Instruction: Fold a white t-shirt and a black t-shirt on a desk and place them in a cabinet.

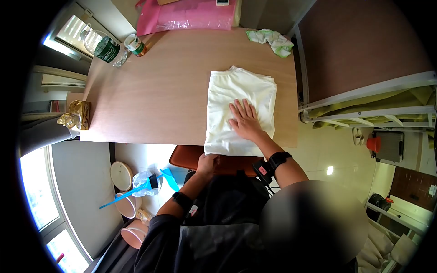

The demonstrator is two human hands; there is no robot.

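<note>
A folded white garment (223, 98) lies on the right part of the table, its lower edge reaching the table's front edge. My right hand (246, 122) rests flat on the middle of it, palm down with the fingers spread. At the garment's lower left corner, my left hand (207, 164) is closed, with its fingers curled at the hem and partly hidden. Each wrist wears a black band.
The wooden table (150, 100) carries a large plastic bottle (107, 49), a cup (135, 45), a gold package (81, 114), a pink plastic bag (186, 18) and a crumpled cloth (273, 42). Below are an orange-brown chair (186, 157), several buckets and a blue dustpan (169, 179).
</note>
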